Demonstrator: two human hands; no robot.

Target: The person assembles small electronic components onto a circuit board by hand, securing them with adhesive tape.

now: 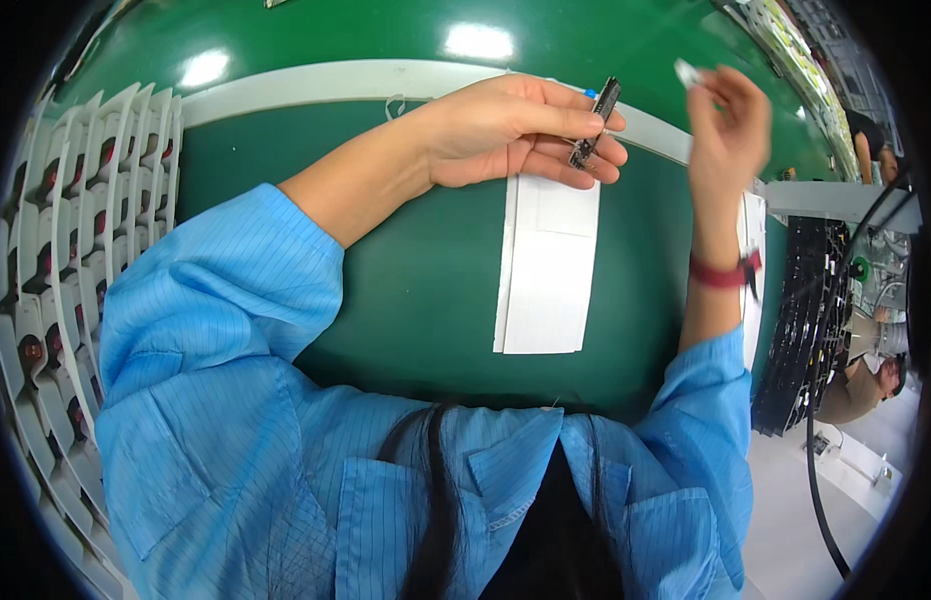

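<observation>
The left hand pinches the slim dark part near the far end of the white sheet, best steadied by its edges, while the right hand's blurred fingers grip a small white piece.

The left hand reaches across the green mat, holding a slim dark electronic part between thumb and fingers, its other fingers spread behind. Below that hand lie white sheets, lengthwise toward the person. The right hand is raised well apart from the left, blurred, with a small white piece at its fingertips, perhaps a scrap of tape or film. A red band circles the right wrist, and both arms wear blue striped sleeves. White racks stand at the left; black trays line the right
</observation>
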